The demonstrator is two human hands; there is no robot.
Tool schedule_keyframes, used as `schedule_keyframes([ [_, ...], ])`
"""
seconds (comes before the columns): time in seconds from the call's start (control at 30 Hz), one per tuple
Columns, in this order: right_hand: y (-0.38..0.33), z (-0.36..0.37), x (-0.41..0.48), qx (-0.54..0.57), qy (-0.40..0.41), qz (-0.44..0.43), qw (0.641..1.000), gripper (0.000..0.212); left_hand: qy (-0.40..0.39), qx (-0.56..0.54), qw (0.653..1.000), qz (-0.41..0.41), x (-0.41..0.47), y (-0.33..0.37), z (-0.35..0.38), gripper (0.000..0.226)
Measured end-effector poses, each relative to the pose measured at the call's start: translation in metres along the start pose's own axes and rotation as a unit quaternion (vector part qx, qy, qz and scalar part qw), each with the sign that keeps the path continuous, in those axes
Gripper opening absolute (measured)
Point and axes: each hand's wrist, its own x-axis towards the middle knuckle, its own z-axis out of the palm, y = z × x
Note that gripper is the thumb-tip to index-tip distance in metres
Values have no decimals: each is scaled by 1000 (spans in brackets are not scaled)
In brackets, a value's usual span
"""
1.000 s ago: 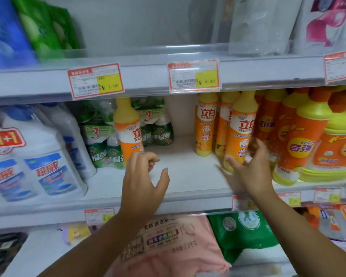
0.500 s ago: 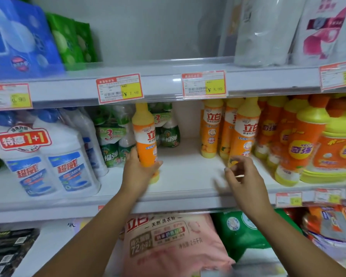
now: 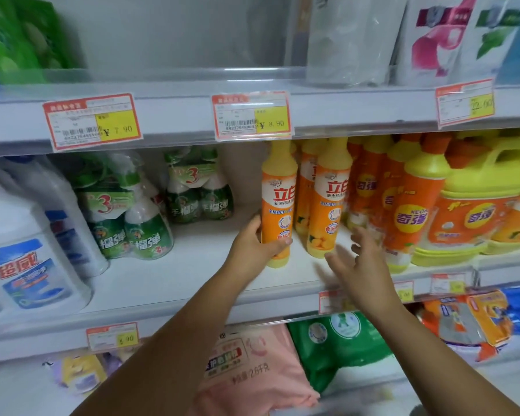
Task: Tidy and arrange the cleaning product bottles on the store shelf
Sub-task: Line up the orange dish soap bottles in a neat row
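Store shelf point(image 3: 168, 280) holds upright detergent bottles. Left hand point(image 3: 254, 250) is clamped on an orange dish-soap bottle point(image 3: 278, 205), standing just left of its matching row point(image 3: 327, 202); right hand point(image 3: 362, 265), fingers spread and empty, hovers nearer that row.

Right hand point(image 3: 361, 265) blurred; white jug point(image 3: 18, 250) cut off at left edge.

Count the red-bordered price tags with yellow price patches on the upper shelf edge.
3: one at the left, one in the middle above the slim orange bottle held by the left hand, and one at the right. None seem hidden.
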Motion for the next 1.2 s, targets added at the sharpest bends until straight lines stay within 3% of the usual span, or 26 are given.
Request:
schedule_keyframes([
  [0.2, -3, 7, 17, 45, -51, 5, 998, 87, -41, -17, 999, 1, 16, -2, 7, 78],
  [0.37, -4, 12, 26, 39, -50, -20, 998, 79, -51, -20, 998, -24, 25, -6, 10, 121],
  [0.5, -7, 13, 34, 38, -51, -28, 998, 78, -55, 14, 998, -24, 37, -3, 8, 133],
  [0.7, -5, 14, 39, 52, -53, -27, 997, 71, -75, -12, 997, 1, 45, 1, 18, 113],
  [1.2, -2, 15, 40, 46, -47, -33, 997, 69, -44, -41, 998, 10, 50, -6, 26, 106],
])
